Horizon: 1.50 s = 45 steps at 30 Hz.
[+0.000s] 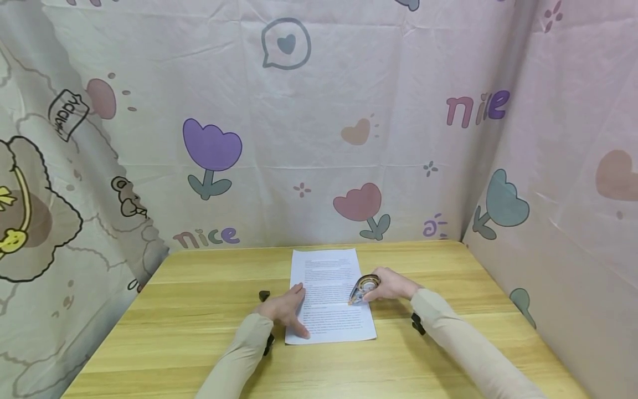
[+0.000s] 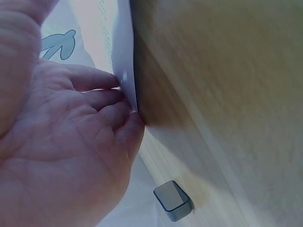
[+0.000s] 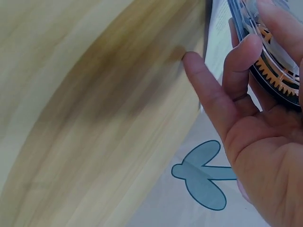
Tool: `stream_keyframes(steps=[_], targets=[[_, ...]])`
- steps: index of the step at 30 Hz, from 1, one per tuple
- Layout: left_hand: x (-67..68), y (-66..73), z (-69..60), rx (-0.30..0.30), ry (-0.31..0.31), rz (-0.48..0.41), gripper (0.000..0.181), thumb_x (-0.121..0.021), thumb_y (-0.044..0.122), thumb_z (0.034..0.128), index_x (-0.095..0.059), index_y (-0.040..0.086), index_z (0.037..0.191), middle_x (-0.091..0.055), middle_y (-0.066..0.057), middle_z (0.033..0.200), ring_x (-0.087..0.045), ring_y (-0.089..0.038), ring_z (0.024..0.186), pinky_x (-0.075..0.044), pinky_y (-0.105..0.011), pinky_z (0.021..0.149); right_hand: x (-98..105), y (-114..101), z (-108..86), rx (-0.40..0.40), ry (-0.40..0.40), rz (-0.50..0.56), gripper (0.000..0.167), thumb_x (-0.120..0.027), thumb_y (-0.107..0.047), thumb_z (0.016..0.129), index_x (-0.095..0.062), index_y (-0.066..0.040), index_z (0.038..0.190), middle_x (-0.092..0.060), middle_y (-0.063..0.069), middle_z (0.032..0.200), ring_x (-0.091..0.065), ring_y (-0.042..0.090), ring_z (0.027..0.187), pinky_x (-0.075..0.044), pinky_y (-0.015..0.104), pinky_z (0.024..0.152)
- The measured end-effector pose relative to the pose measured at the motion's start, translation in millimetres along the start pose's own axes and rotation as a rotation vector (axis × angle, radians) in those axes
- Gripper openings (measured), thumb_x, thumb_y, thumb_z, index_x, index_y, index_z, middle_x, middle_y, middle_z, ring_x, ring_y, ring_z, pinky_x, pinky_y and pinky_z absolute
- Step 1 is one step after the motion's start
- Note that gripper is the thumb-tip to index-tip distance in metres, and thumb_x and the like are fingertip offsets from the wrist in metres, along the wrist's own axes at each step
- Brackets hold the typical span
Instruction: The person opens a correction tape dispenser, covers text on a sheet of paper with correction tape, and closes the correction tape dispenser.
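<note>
A printed sheet of paper (image 1: 331, 324) lies on the wooden table, its long sides running away from me. My left hand (image 1: 284, 310) rests on its left edge, thumb and fingers spread apart. In the left wrist view, the fingertips (image 2: 128, 125) touch the paper's margin. A correction tape dispenser (image 1: 366, 286) with a clear case is gripped in my right hand (image 1: 391, 284). Its tip meets the print near the sheet's right edge. Orange gear teeth of the dispenser (image 3: 272, 78) show in the right wrist view, where the little finger (image 3: 203, 78) reaches out to the table.
A small dark block (image 1: 264, 295) stands on the table (image 1: 209, 282) just beyond my left hand; the left wrist view shows this block (image 2: 173, 201) too. Patterned cloth (image 1: 299, 210) hangs behind the table and along both sides.
</note>
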<state>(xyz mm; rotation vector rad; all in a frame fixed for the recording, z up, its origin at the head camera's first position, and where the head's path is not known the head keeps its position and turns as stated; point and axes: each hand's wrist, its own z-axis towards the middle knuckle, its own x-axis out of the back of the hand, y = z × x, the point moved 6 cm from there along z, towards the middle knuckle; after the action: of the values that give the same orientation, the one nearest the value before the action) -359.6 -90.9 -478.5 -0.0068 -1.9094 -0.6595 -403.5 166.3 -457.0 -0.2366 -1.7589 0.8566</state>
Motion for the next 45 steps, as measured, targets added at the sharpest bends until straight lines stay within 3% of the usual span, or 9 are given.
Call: stream_keyframes(steps=[10, 14, 24, 28, 31, 34, 37, 41, 45], targets=[[-1.5, -1.8, -1.8, -0.003, 0.0, -0.009, 0.119, -0.09, 0.035, 0.0654, -0.021, -0.007, 0.152, -0.011, -0.022, 0.163, -0.011, -0.035, 0.152, -0.016, -0.048, 0.124, -0.9, -4.0, 4.3, 0.096, -0.026, 0.103, 0.016, -0.082, -0.017, 0.077, -0.072, -0.011, 0.088, -0.071, 0.006, 0.073, -0.057, 0.018, 0.055, -0.055, 0.035, 0.052], [0.4, 1.2, -1.5, 0.008, 0.008, 0.015, 0.118, -0.091, 0.036, 0.0651, -0.022, -0.007, 0.152, -0.013, -0.022, 0.163, -0.013, -0.034, 0.152, -0.017, -0.047, 0.124, 0.3, -4.1, 5.6, 0.112, 0.005, 0.148, 0.016, -0.081, -0.019, 0.078, -0.072, -0.012, 0.089, -0.07, 0.008, 0.073, -0.053, 0.015, 0.054, -0.05, 0.028, 0.049], [6.6, 8.2, -0.2, 0.011, 0.04, 0.074, 0.116, -0.091, 0.042, 0.064, -0.029, -0.009, 0.149, -0.023, -0.024, 0.159, -0.023, -0.035, 0.149, -0.023, -0.046, 0.122, -6.4, -20.0, 6.3, 0.185, 0.122, 0.251, 0.025, -0.08, -0.03, 0.081, -0.074, -0.014, 0.1, -0.074, 0.002, 0.085, -0.062, 0.013, 0.069, -0.054, 0.027, 0.065], [8.9, 5.3, -1.2, -0.042, 0.125, 0.07, 0.102, -0.084, 0.043, 0.0732, -0.035, -0.011, 0.145, -0.033, -0.027, 0.154, -0.034, -0.038, 0.143, -0.03, -0.048, 0.119, -8.7, -23.3, 5.8, 0.165, 0.169, 0.254, 0.024, -0.08, -0.029, 0.081, -0.073, -0.013, 0.098, -0.072, 0.003, 0.08, -0.058, 0.011, 0.064, -0.052, 0.026, 0.059], [15.9, 0.2, -4.8, -0.048, 0.245, 0.064, 0.081, -0.081, 0.032, 0.0781, -0.047, -0.011, 0.137, -0.05, -0.028, 0.141, -0.051, -0.039, 0.129, -0.042, -0.05, 0.11, -11.6, -24.7, 5.3, 0.15, 0.193, 0.241, 0.025, -0.079, -0.026, 0.082, -0.073, -0.011, 0.1, -0.072, 0.003, 0.08, -0.061, 0.015, 0.063, -0.054, 0.029, 0.058], [25.0, -7.4, -10.4, -0.029, 0.364, 0.085, 0.043, -0.079, 0.018, 0.0806, -0.064, -0.008, 0.112, -0.068, -0.019, 0.105, -0.065, -0.029, 0.092, -0.055, -0.043, 0.082, -15.6, -24.7, 5.4, 0.141, 0.198, 0.252, 0.026, -0.079, -0.023, 0.082, -0.071, -0.007, 0.102, -0.072, 0.007, 0.082, -0.066, 0.024, 0.064, -0.058, 0.036, 0.059], [32.9, -14.2, -16.2, -0.019, 0.464, 0.151, 0.01, -0.075, 0.005, 0.0809, -0.066, 0.002, 0.084, -0.061, -0.006, 0.074, -0.051, -0.017, 0.063, -0.045, -0.03, 0.056, -18.9, -23.6, 5.6, 0.131, 0.18, 0.29, 0.027, -0.078, -0.017, 0.082, -0.07, -0.004, 0.104, -0.073, 0.011, 0.085, -0.068, 0.028, 0.068, -0.06, 0.04, 0.062], [41.2, -19.8, -23.5, -0.008, 0.548, 0.29, 0.015, -0.071, -0.003, 0.0778, -0.061, 0.007, 0.071, -0.06, -0.003, 0.069, -0.049, -0.017, 0.062, -0.045, -0.03, 0.055, -21.5, -25.8, 6.5, 0.143, 0.135, 0.318, 0.03, -0.076, -0.01, 0.081, -0.07, -0.002, 0.109, -0.073, 0.011, 0.092, -0.07, 0.021, 0.078, -0.062, 0.036, 0.069], [45.0, -30.2, -28.3, 0.061, 0.528, 0.32, 0.012, -0.069, -0.005, 0.0753, -0.066, 0.005, 0.08, -0.067, -0.01, 0.081, -0.059, -0.027, 0.077, -0.053, -0.041, 0.066, -23.1, -33.9, 5.1, 0.178, 0.105, 0.311, 0.031, -0.076, -0.008, 0.082, -0.07, -0.002, 0.111, -0.073, 0.011, 0.096, -0.068, 0.017, 0.082, -0.061, 0.035, 0.072]])
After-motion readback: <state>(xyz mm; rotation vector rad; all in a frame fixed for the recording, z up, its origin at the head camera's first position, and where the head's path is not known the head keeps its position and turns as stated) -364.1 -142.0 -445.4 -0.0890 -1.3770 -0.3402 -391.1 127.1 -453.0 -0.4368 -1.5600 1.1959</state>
